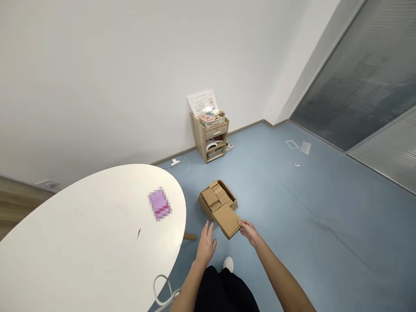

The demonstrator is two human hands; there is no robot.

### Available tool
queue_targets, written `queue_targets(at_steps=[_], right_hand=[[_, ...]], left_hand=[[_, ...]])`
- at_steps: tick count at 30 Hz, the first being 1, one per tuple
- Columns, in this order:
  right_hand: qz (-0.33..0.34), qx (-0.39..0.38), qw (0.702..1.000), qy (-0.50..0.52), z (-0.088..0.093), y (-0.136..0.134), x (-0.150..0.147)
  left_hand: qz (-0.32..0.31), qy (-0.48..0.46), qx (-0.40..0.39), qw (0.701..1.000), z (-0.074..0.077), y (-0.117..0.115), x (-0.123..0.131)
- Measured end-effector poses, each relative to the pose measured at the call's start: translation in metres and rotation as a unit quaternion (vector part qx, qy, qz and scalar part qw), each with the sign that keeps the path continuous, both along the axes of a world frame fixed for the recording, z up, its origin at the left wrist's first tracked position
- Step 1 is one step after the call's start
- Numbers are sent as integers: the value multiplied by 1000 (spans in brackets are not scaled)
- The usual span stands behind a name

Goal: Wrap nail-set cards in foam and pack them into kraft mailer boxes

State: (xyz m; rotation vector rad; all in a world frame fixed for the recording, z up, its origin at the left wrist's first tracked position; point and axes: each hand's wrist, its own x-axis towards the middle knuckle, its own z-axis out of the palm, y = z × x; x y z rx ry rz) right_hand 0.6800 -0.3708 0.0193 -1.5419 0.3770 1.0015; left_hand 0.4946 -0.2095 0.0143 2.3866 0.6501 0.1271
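My right hand (248, 232) grips the right edge of a flat brown cardboard box (226, 220), thumb on top. The box is held out in front of me, and its far end overlaps a larger open carton (233, 200) on the floor; whether the two touch I cannot tell. Several smaller cardboard boxes (218, 193) fill that carton. My left hand (206, 243) hovers just left of the flat box, fingers spread, with nothing in it.
To my left stands a white round-edged table (107, 242) bearing a blurred purple item (159, 204). A small wooden cabinet (200, 138) is against the wall. A white power strip (175, 161) with its cable lies on the blue floor (292, 242). A grey cable (158, 288) loops near my left forearm.
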Motion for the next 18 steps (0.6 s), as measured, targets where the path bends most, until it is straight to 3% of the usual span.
queue_targets(at_steps=[4, 8, 13, 18], right_hand=[[-51, -10, 998, -29, -39, 38, 46], [-58, -22, 997, -53, -76, 76, 95], [-5, -61, 995, -80, -123, 122, 147], [44, -87, 990, -99, -177, 162, 188]], left_hand=[[28, 112, -43, 992, -27, 16, 38], [69, 209, -103, 970, -56, 42, 85], [126, 274, -153, 941, -99, 71, 145], [141, 263, -185, 936, -145, 98, 203]])
